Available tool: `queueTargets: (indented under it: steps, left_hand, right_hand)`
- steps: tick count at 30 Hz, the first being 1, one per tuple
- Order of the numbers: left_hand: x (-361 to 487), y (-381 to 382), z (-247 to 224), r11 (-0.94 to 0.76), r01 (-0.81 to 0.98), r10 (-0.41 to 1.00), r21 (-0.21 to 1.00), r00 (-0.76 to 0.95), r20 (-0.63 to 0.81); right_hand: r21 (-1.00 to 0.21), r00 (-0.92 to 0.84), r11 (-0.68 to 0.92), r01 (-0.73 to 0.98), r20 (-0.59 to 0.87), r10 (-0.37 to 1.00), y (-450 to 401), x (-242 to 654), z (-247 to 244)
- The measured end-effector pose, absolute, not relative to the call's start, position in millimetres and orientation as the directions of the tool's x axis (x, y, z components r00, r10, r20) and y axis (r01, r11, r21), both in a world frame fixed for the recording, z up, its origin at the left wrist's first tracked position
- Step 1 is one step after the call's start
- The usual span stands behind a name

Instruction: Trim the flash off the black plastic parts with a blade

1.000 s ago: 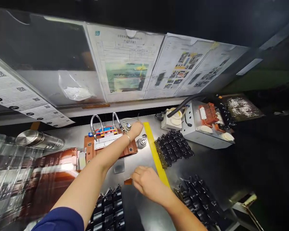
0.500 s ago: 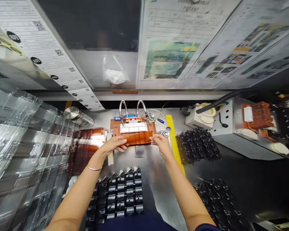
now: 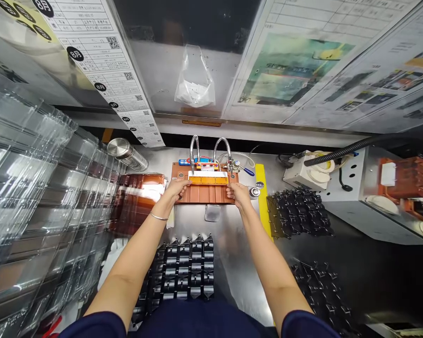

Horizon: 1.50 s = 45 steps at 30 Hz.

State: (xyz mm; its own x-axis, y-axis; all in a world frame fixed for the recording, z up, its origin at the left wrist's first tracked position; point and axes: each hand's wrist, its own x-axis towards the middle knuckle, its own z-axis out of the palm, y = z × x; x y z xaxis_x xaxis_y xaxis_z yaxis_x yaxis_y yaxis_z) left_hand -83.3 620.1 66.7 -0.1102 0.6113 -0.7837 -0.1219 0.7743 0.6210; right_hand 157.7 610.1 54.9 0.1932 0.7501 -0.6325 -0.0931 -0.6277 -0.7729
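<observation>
A copper-brown fixture (image 3: 204, 195) sits on the metal bench, with two bent silver tubes (image 3: 223, 141) rising at its back. Over its upper part lies an orange translucent strip (image 3: 207, 180), in front of a white bar (image 3: 207, 173). My left hand (image 3: 177, 188) pinches the strip's left end, and my right hand (image 3: 238, 192) is closed at its right end. A blue-handled tool (image 3: 186, 162) rests behind the bar.
Black ribbed trays (image 3: 188, 267) lie near my body, with more (image 3: 299, 213) at the right. Clear plastic trays (image 3: 31, 188) are stacked left. A steel flask (image 3: 127, 154), brown sheets (image 3: 141, 197), yellow strip (image 3: 263, 202) and grey machine (image 3: 352, 211) surround the fixture.
The orange sheet has moved back toward the white bar, baring the fixture's ribbed front. Both hands have closed at its ends. The camera view has shifted.
</observation>
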Motion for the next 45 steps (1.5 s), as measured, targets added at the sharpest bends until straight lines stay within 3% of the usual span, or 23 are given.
queueTargets:
  steps: [11,22,28,32,35,38,39,41,43,45]
  left_hand:
    - [-81.5,620.5,66.4,0.766,-0.099,0.623,0.635,-0.129,-0.772]
    - [-96.2,624.3,72.1,0.788,0.037,0.616,0.615,-0.039,-0.787]
    - [-103.6,605.4,85.1,0.743,0.043,0.668,0.668,0.011,-0.744]
    - [-101.6,571.4,83.1,0.667,0.002,0.743,0.745,-0.071,-0.665]
    - [-99.0,542.5,85.6,0.605,0.014,0.794,0.796,-0.088,-0.601]
    - [-94.1,515.8,94.6,0.502,0.051,0.860,0.863,-0.130,-0.493]
    - [-91.3,508.5,97.6,0.414,0.100,0.903,0.905,-0.167,-0.395]
    - [-84.1,498.3,100.6,0.102,0.301,0.984,0.948,-0.173,-0.051]
    - [-76.2,495.7,96.9,-0.269,0.541,0.947,0.797,-0.004,0.322]
    - [-69.8,501.6,86.0,-0.462,0.681,0.868,0.568,0.214,0.449]
  right_hand:
    - [-0.721,0.270,-0.673,-0.165,-0.690,0.672,609.9,150.2,67.2]
    - [-0.698,0.218,-0.712,-0.075,-0.708,0.672,608.5,164.0,67.9]
    - [-0.750,0.127,-0.659,0.059,-0.649,0.750,472.3,151.3,71.0]
    - [-0.784,-0.063,-0.488,0.385,-0.549,0.833,347.4,126.1,34.4]
    - [-0.803,-0.037,-0.494,0.334,-0.535,0.844,320.3,124.9,20.4]
    - [-0.864,0.004,-0.397,0.308,-0.417,0.909,359.1,139.8,38.3]
    - [-0.872,0.010,-0.297,0.389,-0.319,0.948,380.8,144.7,48.8]
    - [-0.783,-0.071,-0.004,0.622,-0.062,0.996,427.6,149.0,68.6]
    - [-0.629,-0.236,0.268,0.730,0.136,0.962,470.6,143.4,79.0]
    - [-0.480,-0.361,0.404,0.779,0.185,0.914,502.6,131.1,77.0]
